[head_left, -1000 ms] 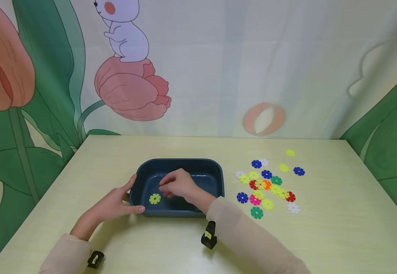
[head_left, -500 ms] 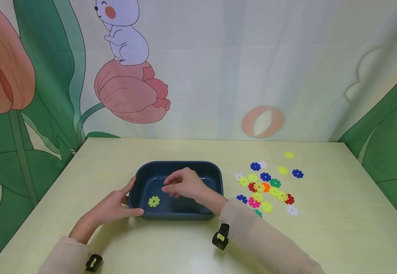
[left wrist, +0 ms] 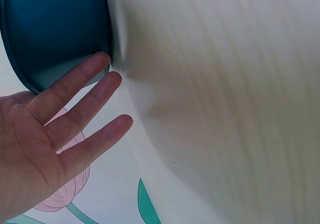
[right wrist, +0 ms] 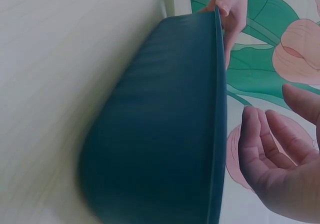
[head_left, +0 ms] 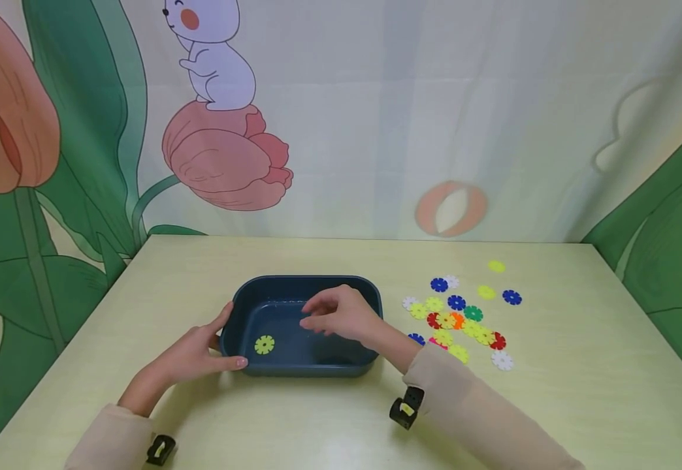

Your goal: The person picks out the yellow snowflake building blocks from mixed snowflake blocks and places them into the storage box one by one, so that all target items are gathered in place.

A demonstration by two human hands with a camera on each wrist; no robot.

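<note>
A dark blue rectangular basin (head_left: 301,371) stands on the table, with one yellow notched plastic snowflake disc (head_left: 264,344) lying in its left part. My left hand (head_left: 191,352) rests against the basin's left end, thumb at the front corner. In the left wrist view, three fingers (left wrist: 82,144) are straight and spread beside the basin's wall. Over the basin's right half hovers my right hand (head_left: 343,314). Its fingers are loosely bent, and the right wrist view shows nothing between thumb and fingertips (right wrist: 250,116).
To the right of the basin, loose snowflake discs (head_left: 473,328) in yellow, blue, red, green, white, orange and pink lie scattered, some overlapping. My right sleeve (head_left: 464,391) hides part of the nearest ones. A printed curtain (head_left: 341,130) hangs behind the table (head_left: 294,424).
My right hand has moved right across the basin, away from the yellow disc, and its sleeve now covers the nearest discs. My left hand and the basin have stayed in place.
</note>
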